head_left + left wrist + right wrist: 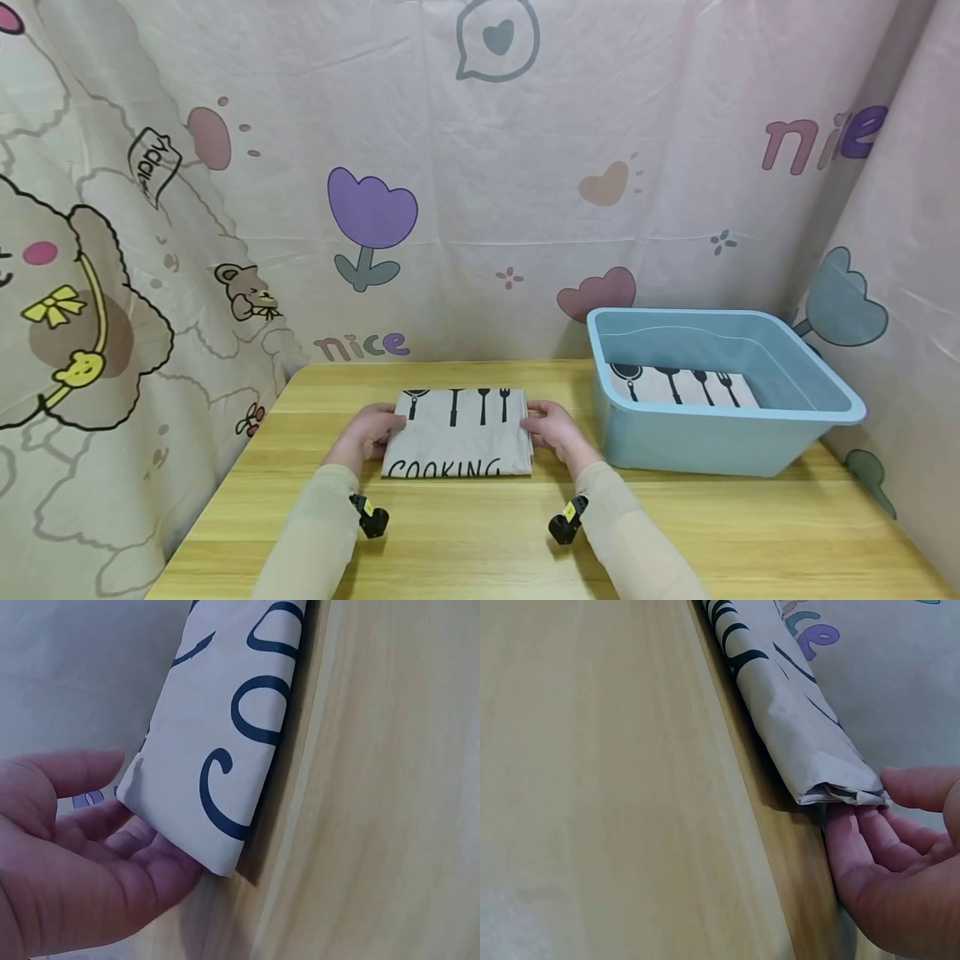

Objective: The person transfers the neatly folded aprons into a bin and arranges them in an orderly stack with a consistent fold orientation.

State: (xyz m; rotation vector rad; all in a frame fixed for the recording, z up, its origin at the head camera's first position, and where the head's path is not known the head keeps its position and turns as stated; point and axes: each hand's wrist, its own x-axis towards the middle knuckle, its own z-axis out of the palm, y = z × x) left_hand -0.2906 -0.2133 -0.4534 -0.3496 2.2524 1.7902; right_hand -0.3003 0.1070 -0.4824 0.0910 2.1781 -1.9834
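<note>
A folded white cloth [457, 442] printed with dark kitchen utensils and the word COOKING is held level at the middle of the table. My left hand [367, 433] grips its left edge, thumb on top and fingers underneath. At the opposite edge, my right hand [557, 429] holds it the same way. In the left wrist view, the fingers of the left hand [90, 862] reach below the cloth's corner [202, 780]. The right wrist view shows folded layers at the end of the cloth [795, 735], with the right hand's [900, 877] fingers under them.
To the right stands a light blue plastic bin [697, 442]. Inside it lies another white cloth [697, 387] with utensil prints. The wooden table [465, 542] meets a printed curtain [487, 183] behind and at both sides. A small black camera sits on each wrist.
</note>
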